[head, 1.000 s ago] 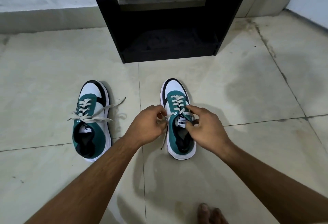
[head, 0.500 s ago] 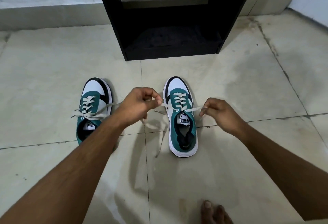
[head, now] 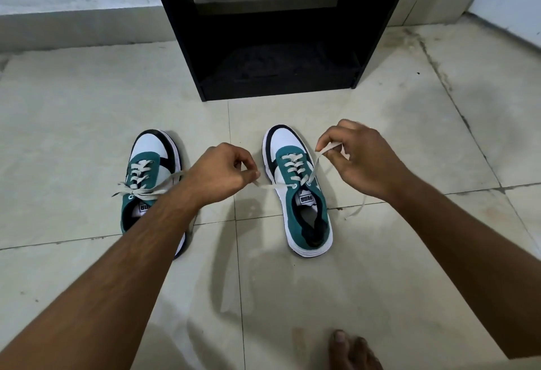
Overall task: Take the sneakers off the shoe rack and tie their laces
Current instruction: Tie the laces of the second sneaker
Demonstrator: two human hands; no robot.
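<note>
Two green, white and black sneakers stand on the tiled floor, toes toward the rack. The left sneaker (head: 146, 176) has its laces lying in a loose knot across the tongue; my forearm covers its heel. The right sneaker (head: 295, 191) has untied laces. My left hand (head: 219, 173) pinches its left lace end, stretched out to the left. My right hand (head: 360, 158) pinches its right lace (head: 314, 169), raised above the toe, and the loose tail hangs down to the floor on the right.
The black shoe rack (head: 275, 27) stands against the wall just beyond the sneakers, its lower shelf empty. My bare toes (head: 351, 349) show at the bottom edge. Pale floor tiles (head: 87, 106) spread out on both sides.
My hands have moved apart from the tongue of the right sneaker, each pulling a lace end outward. My right hand has since risen toward the toe with its lace.
</note>
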